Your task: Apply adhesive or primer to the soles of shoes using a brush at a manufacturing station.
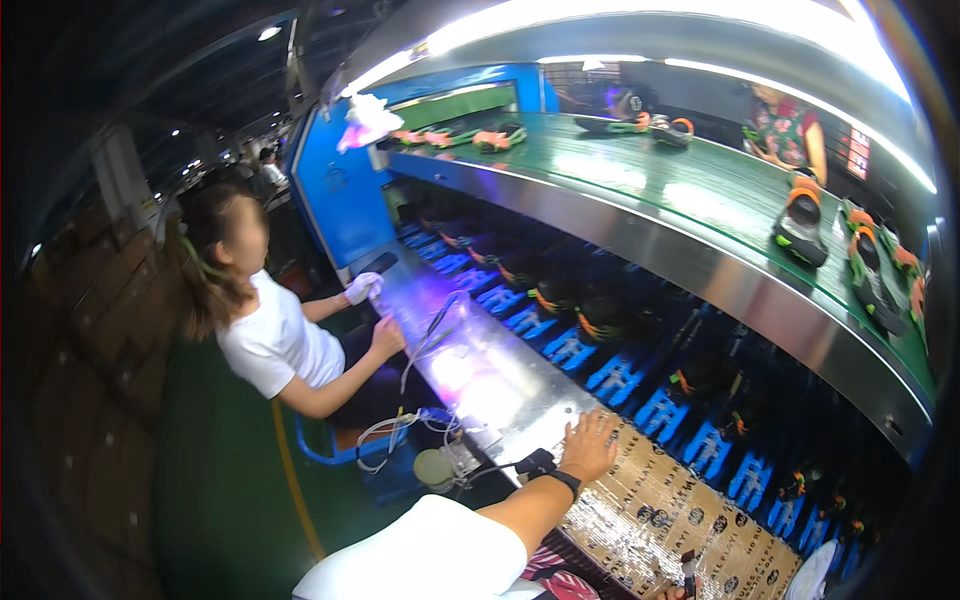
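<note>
My left hand (590, 447) lies palm down with its fingers spread, where the bare metal bench (500, 390) meets a tan printed covering sheet (680, 510). Nothing shows in that hand, and a dark band circles its wrist. At the bottom edge only a few fingers of my right hand (673, 593) come into the picture. They look closed on a slim dark tool (689, 566) standing over the tan sheet; its kind is too small to make out. Beyond the bench edge runs a row of blue shoe holders (660, 412) with dark, orange-trimmed shoes.
Above the holders, a green conveyor belt (640, 180) carries several shoes (800, 228). A co-worker in white (285, 335) sits at left by the bench, one hand gloved. Cables (425, 345) lie across the metal. Another person (785, 135) stands behind the belt. A white rounded object (815, 572) is at lower right.
</note>
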### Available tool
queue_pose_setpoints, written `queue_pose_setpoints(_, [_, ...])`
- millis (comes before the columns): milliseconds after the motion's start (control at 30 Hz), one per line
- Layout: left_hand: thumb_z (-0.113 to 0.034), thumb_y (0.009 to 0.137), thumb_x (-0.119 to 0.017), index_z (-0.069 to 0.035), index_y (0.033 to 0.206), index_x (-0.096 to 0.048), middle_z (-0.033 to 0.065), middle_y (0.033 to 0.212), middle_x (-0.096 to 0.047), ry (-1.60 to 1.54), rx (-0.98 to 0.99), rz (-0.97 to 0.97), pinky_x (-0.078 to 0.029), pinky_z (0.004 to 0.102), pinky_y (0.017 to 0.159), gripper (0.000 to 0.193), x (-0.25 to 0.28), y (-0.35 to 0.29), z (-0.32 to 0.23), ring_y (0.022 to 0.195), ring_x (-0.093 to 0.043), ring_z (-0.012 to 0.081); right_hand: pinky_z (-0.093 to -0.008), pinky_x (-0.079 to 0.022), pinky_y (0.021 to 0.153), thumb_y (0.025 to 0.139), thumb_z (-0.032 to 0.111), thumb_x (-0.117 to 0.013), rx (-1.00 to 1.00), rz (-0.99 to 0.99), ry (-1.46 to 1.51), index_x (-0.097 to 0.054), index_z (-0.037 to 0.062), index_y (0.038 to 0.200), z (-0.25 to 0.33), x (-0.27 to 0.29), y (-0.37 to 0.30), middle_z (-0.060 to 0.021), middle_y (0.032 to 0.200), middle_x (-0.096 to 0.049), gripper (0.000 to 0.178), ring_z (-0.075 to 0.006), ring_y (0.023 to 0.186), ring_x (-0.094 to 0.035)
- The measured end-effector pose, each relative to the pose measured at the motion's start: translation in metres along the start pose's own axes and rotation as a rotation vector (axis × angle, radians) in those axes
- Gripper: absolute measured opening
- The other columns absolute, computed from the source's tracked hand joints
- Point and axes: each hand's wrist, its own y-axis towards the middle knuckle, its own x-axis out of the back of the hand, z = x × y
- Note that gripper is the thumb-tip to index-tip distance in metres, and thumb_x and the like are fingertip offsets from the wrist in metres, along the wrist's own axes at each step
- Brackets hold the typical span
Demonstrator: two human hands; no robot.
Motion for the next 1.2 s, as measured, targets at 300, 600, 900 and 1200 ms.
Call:
queue_pose_setpoints(300, [-0.031,0.086,-0.042,-0.018,0.131,-0.034,0.0177,0.138,-0.024,-0.065,0.044,0.084,-0.017,0.0556,0.101,0.048,0.011,0.001,0.004,0.128,-0.021,0.0356,-0.0422,-0.037,0.084,0.083,0.021,-0.057,0.024,-0.052,0.019,-0.051,-0.0006,0.104,-0.002,0.024,0.002,-0.0084,0.09,-0.056,0.03,-0.0276,0.095,-0.05])
queue_pose_setpoints(600, [-0.03,0.083,-0.046,-0.014,0.129,-0.038,0.018,0.136,-0.027,-0.082,0.016,0.003,-0.021,0.0563,0.098,0.049,0.004,0.0,0.009,0.125,-0.025,0.0367,-0.0444,-0.035,0.087,0.083,0.022,-0.058,0.013,-0.035,0.041,-0.05,-0.0012,0.108,-0.001,0.027,0.003,-0.0091,0.092,-0.056,0.035,-0.028,0.095,-0.051])
queue_pose_setpoints(900, [-0.031,0.084,-0.045,-0.013,0.13,-0.037,0.0177,0.137,-0.026,-0.072,0.022,0.027,-0.022,0.0561,0.098,0.05,0.007,0.001,0.013,0.126,-0.024,0.0362,-0.0404,-0.037,0.08,0.082,0.022,-0.058,0.017,-0.092,-0.025,-0.052,0.0003,0.103,-0.003,0.014,0.004,-0.0085,0.09,-0.056,0.031,-0.0255,0.089,-0.051])
queue_pose_setpoints(1200, [-0.032,0.087,-0.04,-0.015,0.132,-0.033,0.0178,0.139,-0.023,-0.053,0.042,0.103,-0.018,0.0552,0.101,0.049,0.012,0.003,0.013,0.128,-0.02,0.0354,-0.0405,-0.037,0.079,0.082,0.02,-0.059,0.025,-0.111,-0.013,-0.052,-0.0003,0.102,-0.006,0.004,0.005,-0.0089,0.089,-0.056,0.03,-0.0257,0.087,-0.05])
